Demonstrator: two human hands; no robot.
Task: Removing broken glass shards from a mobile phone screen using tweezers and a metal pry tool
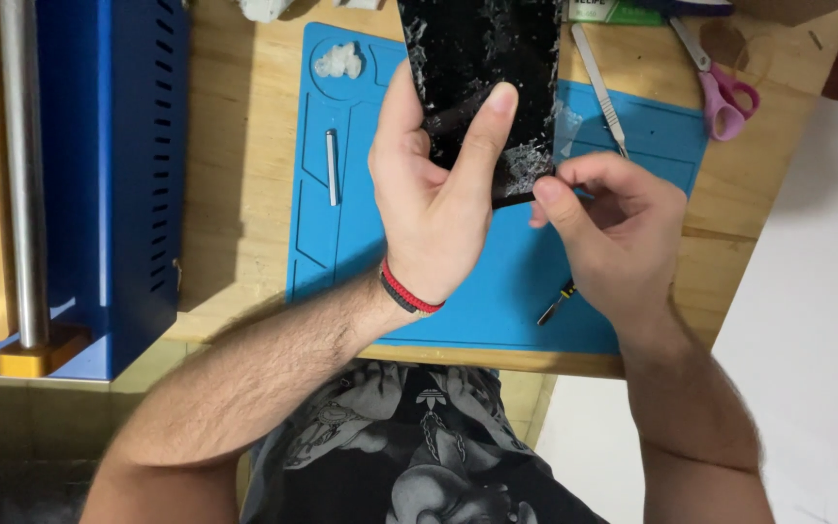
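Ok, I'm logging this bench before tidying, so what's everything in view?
cracked black panel: 1, black, held above the mat
work mat: 1, blue, on the wooden table
metal rod: 1, silver, mat's left groove
white wad: 1, mat's top-left tray
scalpel: 1, silver, right of the panel
scissors: 1, pink handles, top right
screwdriver: 1, dark, under the right wrist
blue machine: 1, far left
wristband: 1, red and black, left wrist
left hand: grips the panel
right hand: pinches the panel's lower corner
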